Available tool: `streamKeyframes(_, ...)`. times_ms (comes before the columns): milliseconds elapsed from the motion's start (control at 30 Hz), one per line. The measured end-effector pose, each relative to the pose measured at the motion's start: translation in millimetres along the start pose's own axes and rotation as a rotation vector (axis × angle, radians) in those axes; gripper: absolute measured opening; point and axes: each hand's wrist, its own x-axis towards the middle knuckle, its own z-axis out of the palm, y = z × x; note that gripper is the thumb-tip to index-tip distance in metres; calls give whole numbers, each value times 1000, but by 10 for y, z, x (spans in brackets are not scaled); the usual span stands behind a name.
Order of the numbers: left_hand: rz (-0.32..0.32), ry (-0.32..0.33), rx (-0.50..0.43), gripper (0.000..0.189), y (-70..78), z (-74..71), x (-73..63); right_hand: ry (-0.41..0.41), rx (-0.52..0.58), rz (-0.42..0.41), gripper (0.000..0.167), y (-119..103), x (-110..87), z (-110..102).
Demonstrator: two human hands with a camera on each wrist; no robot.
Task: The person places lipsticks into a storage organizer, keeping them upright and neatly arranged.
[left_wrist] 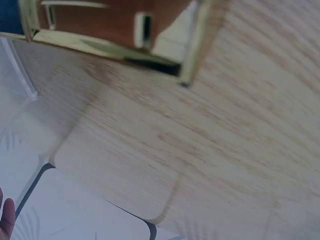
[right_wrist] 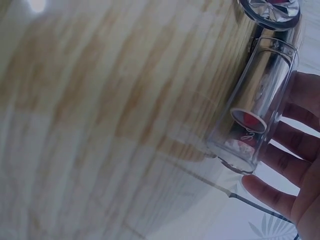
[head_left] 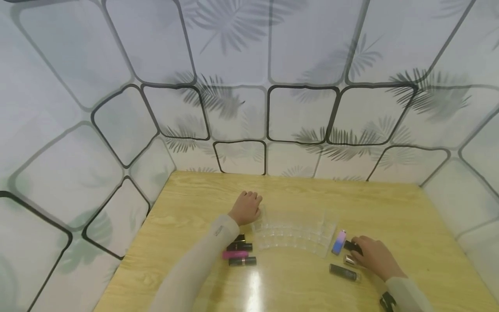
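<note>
My left hand (head_left: 246, 208) rests at the back left corner of a clear, stepped acrylic organizer (head_left: 292, 236); a fingertip (left_wrist: 7, 220) shows in the left wrist view. At the organizer's right, my right hand (head_left: 375, 255) has thumb and fingers on either side of a black lipstick tube (head_left: 352, 247). A silver-ended lipstick (head_left: 349, 260) lies just under the thumb, and a dark tube (head_left: 343, 272) is nearer me. A pink-and-blue tube (head_left: 338, 242) stands out beside the organizer. Up close in the right wrist view, a clear-capped lipstick (right_wrist: 250, 115) partly hides the right fingers (right_wrist: 285, 165).
Left of the organizer lie several lipsticks, among them a magenta tube (head_left: 235, 255) and a black one (head_left: 242, 261). Another black item (head_left: 387, 301) is by the right sleeve. The wooden table (head_left: 296, 286) meets patterned walls (head_left: 238, 156) behind and at both sides.
</note>
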Motion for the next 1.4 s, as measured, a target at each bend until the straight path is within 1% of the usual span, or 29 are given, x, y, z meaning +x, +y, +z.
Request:
streamKeyframes(200, -28, 13, -27, 18, 7, 5, -15, -8, 3, 10, 27, 0, 12, -21)
streamKeyframes(367, -30, 29, -39, 19, 9, -2, -37, -28, 14, 23, 27, -2, 28, -21)
streamKeyframes(567, -26, 38, -25, 23, 8, 32, -35, 0, 2, 24, 27, -2, 28, -37)
streamKeyframes(767, -28, 33, -31, 22, 7, 28, -35, 21, 1, 15, 29, -1, 20, -103)
streamKeyframes(867, -33, 24, -43, 22, 9, 18, -32, 56, 9, 0, 30, 3, 24, -152)
streamKeyframes(967, -43, 17, -60, 22, 8, 16, -37, 114, -6, -33, 31, -1, 43, -209)
streamKeyframes(1067, -52, 20, -76, 21, 5, 22, -44, 173, -28, -72, 31, -12, 72, -274)
streamKeyframes(1133, -55, 25, -79, 20, 5, 22, -42, 197, -38, -88, 32, -28, 90, -324)
streamKeyframes(1233, -59, 39, -69, 19, 8, 17, -37, 211, -32, -99, 32, -56, 114, -401)
streamKeyframes(1400, -76, 46, -52, 20, 40, -39, -14, 229, -35, -102, 33, -99, 151, -530)
